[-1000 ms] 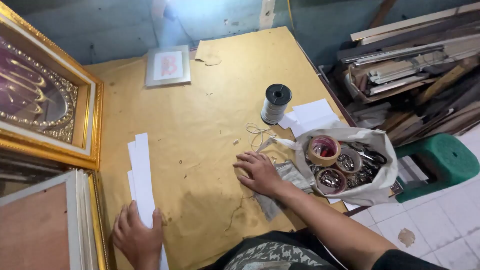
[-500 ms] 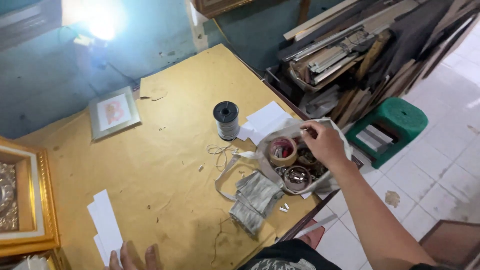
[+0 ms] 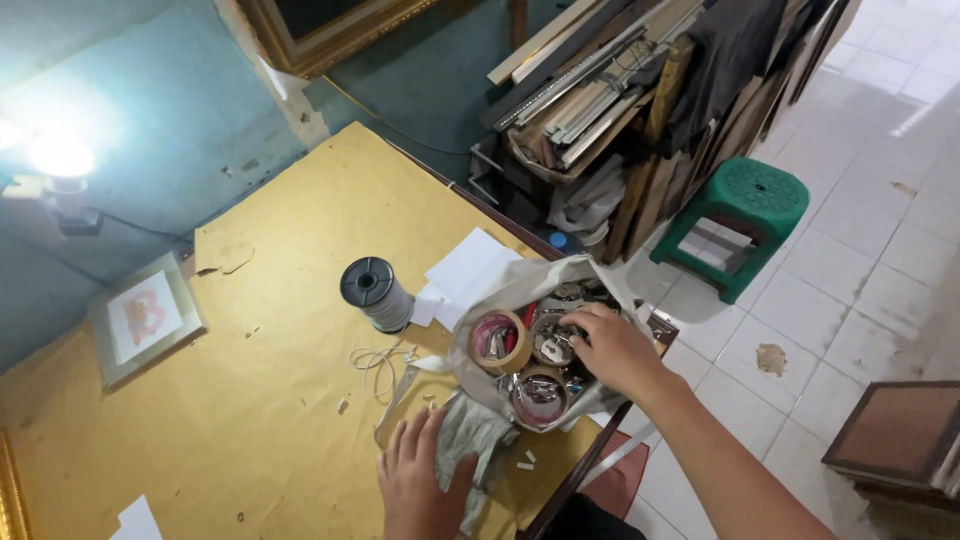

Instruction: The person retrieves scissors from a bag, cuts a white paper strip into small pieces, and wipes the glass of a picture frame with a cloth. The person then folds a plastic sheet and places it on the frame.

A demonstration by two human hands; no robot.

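Covering most of view: yellow-papered table point(image 3: 250, 400). At its right edge, open cloth bag point(image 3: 520, 290) holding tape rolls point(image 3: 500, 342). Right hand point(image 3: 612, 350) inside bag, fingers curled over small metal bits. Left hand point(image 3: 425, 485) flat, fingers spread, pressing bag's tail.

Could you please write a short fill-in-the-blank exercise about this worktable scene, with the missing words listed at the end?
1. The right hand reaches into the open pale cloth bag, which holds rolls of ____.
2. The left hand presses flat on a crumpled ____ rag.
3. The dark spool of grey cord stands ____ on the yellow-brown paper-covered table.
4. The plastic stool on the white tiled floor is ____.

Missing words: tape; grey; upright; green
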